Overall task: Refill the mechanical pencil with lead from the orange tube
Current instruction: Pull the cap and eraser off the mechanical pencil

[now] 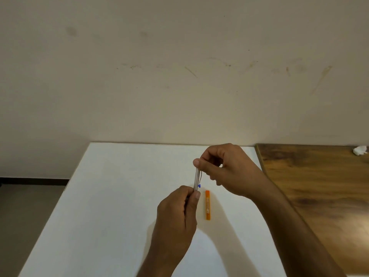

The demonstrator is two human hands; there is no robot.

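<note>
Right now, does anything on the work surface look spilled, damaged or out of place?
Nothing stands out. The left hand and right hand both grip the mechanical pencil above the white table, and the orange tube lies flat beside them. The only stray item is a crumpled white scrap on the wooden surface.

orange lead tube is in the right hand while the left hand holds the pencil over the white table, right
Not quite. The head view shows the orange lead tube lying on the white table, held by neither of the hands. The right hand pinches the top end of the mechanical pencil, and the left hand grips its lower end.
</note>
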